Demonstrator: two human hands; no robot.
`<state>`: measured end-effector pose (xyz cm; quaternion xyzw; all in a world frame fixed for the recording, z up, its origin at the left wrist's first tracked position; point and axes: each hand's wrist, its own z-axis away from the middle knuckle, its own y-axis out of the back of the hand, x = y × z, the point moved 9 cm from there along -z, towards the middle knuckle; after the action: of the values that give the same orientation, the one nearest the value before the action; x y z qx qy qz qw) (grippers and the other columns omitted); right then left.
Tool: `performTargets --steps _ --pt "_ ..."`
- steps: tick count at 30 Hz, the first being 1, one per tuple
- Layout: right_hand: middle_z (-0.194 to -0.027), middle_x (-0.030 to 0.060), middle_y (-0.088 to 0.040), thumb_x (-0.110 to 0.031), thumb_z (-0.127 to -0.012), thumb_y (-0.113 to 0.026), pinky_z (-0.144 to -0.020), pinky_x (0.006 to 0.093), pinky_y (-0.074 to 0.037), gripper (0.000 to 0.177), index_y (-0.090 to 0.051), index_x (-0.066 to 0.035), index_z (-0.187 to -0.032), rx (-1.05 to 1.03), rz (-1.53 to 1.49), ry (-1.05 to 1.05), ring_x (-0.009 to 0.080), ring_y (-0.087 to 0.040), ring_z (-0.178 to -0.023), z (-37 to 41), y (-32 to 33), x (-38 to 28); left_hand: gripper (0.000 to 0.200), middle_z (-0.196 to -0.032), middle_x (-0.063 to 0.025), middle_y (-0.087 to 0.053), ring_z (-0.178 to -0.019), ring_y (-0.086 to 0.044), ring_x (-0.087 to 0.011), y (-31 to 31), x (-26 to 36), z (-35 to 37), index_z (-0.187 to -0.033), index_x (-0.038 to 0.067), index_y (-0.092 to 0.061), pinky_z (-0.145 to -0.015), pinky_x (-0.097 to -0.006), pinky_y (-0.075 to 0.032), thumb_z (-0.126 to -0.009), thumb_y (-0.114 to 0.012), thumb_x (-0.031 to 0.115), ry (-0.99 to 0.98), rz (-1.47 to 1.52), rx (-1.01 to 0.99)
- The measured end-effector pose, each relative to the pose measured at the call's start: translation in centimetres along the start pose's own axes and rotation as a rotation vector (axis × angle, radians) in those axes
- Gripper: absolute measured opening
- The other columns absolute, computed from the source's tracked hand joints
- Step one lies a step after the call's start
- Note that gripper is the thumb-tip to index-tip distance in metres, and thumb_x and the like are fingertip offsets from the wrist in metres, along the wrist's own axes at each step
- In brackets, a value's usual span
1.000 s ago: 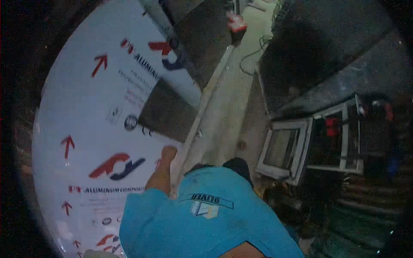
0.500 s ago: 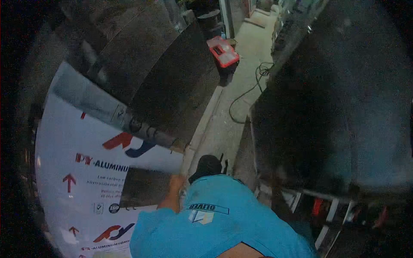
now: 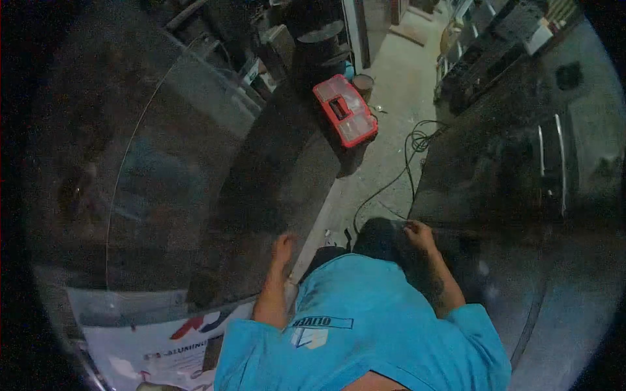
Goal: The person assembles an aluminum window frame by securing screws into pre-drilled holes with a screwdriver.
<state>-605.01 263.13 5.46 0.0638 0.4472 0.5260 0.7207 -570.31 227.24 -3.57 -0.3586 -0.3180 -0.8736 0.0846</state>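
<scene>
Blue fabric of your short-sleeved shirt (image 3: 352,290) fills the near middle, between your two bare arms. Your left hand (image 3: 283,247) has its fingers curled inward over the near edge area of the broad, dark, flat panel (image 3: 241,202) at left; whether it grips anything, you cannot tell from this view. Your right hand (image 3: 419,234) has bent fingers drawn close together, beside the large dark surface (image 3: 495,202) at right; its hold is unclear too. White sheeting printed with a red-and-blue logo (image 3: 124,332) lies near left. Farther off sit a red toolbox with clear lid panels (image 3: 357,125) and, right of it, a looped dark cable (image 3: 420,139) on the pale floor (image 3: 394,78).
</scene>
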Motion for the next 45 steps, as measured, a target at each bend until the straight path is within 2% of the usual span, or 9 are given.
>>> performTargets --steps 6,11,20,25,27,32,35,38,45 --pt "-0.106 0.0151 -0.066 -0.021 -0.086 -0.064 -0.081 0.0354 -0.050 0.039 -0.059 -0.002 -0.120 -0.251 -0.020 -0.042 0.0242 -0.064 -0.093 -19.3 -2.3 1.1 0.026 -0.098 -0.0093 -0.067 -0.090 -0.063 -0.0214 2.5 26.8 -15.1 -0.110 0.008 -0.064 -0.079 -0.0341 -0.048 -0.092 -0.050 0.020 -0.118 0.038 0.051" --pt "-0.107 0.0145 -0.066 -0.024 -0.085 -0.063 -0.084 0.0340 -0.048 0.044 -0.057 -0.002 -0.123 -0.348 0.067 0.062 0.0239 -0.062 -0.098 -47.6 -2.1 -6.0 0.026 -0.085 -0.0108 -0.063 -0.083 -0.061 -0.0210 -16.8 15.9 -32.6 -0.107 0.005 -0.062 -0.075 -0.0342 -0.048 -0.092 -0.054 0.024 -0.049 0.158 0.018" --pt "-0.099 0.0235 -0.065 -0.044 -0.070 -0.070 -0.080 0.0463 -0.049 0.054 -0.064 -0.001 -0.103 0.024 0.287 0.115 0.0399 -0.062 -0.096 -81.2 -7.4 -13.4 0.029 -0.090 -0.0154 -0.068 -0.083 -0.066 -0.0214 -23.4 25.7 -49.1 -0.102 -0.002 -0.065 -0.073 -0.0315 -0.050 -0.089 -0.060 0.024 0.176 0.106 -0.249" --pt "-0.101 0.0236 -0.061 -0.029 -0.069 -0.071 -0.083 0.0487 -0.046 0.052 -0.056 0.002 -0.109 0.108 0.042 -0.071 0.0410 -0.058 -0.097 -78.6 -9.1 -17.4 0.028 -0.081 -0.0109 -0.060 -0.079 -0.058 -0.0225 -20.3 22.6 -61.6 -0.091 0.002 -0.058 -0.072 -0.0346 -0.046 -0.090 -0.059 0.031 -0.001 -0.259 0.293" --pt "-0.096 0.0226 -0.060 -0.019 -0.073 -0.066 -0.081 0.0476 -0.045 0.041 -0.056 0.001 -0.107 0.052 -0.377 0.146 0.0413 -0.057 -0.091 -73.3 -8.7 -22.7 0.037 -0.098 -0.0145 -0.059 -0.093 -0.056 -0.0242 -18.0 17.7 -65.8 -0.108 0.003 -0.055 -0.081 -0.0386 -0.045 -0.090 -0.059 0.036 0.025 0.273 0.189" --pt "-0.083 0.0140 -0.062 -0.010 -0.078 -0.064 -0.066 0.0350 -0.050 0.022 -0.062 -0.002 -0.099 -0.561 -0.616 0.315 0.0270 -0.062 -0.072 -64.8 -13.3 -27.0 0.050 -0.111 -0.0187 -0.055 -0.102 -0.054 -0.0258 -12.8 18.7 -65.4 -0.118 0.002 -0.052 -0.088 -0.0407 -0.044 -0.084 -0.068 0.035 0.223 0.190 0.489" --pt "-0.074 0.0138 -0.062 -0.011 -0.083 -0.061 -0.056 0.0329 -0.048 0.011 -0.065 -0.002 -0.089 -0.200 -0.366 0.717 0.0266 -0.060 -0.060 -69.2 -11.2 -25.7 0.056 -0.114 -0.0199 -0.054 -0.106 -0.054 -0.0302 -11.4 20.8 -65.3 -0.120 0.000 -0.051 -0.091 -0.0412 -0.043 -0.078 -0.074 0.029 0.226 0.008 0.490" --pt "-0.079 0.0210 -0.065 -0.019 -0.088 -0.054 -0.059 0.0438 -0.048 0.024 -0.067 0.000 -0.092 -0.007 0.096 0.090 0.0370 -0.065 -0.071 -81.3 -9.4 -19.1 0.064 -0.118 -0.0220 -0.052 -0.111 -0.051 -0.0357 -11.7 26.3 -66.1 -0.124 -0.002 -0.048 -0.096 -0.0426 -0.041 -0.073 -0.077 0.024 0.299 0.048 0.364" --pt "-0.087 0.0265 -0.066 -0.036 -0.078 -0.064 -0.071 0.0438 -0.052 0.041 -0.067 0.002 -0.095 -0.279 0.416 -0.039 0.0371 -0.066 -0.086 -95.1 -17.6 -10.1 0.078 -0.131 -0.0267 -0.045 -0.122 -0.044 -0.0407 -12.5 30.5 -67.0 -0.134 -0.005 -0.038 -0.108 -0.0429 -0.029 -0.071 -0.077 0.020 0.204 -0.174 0.477"
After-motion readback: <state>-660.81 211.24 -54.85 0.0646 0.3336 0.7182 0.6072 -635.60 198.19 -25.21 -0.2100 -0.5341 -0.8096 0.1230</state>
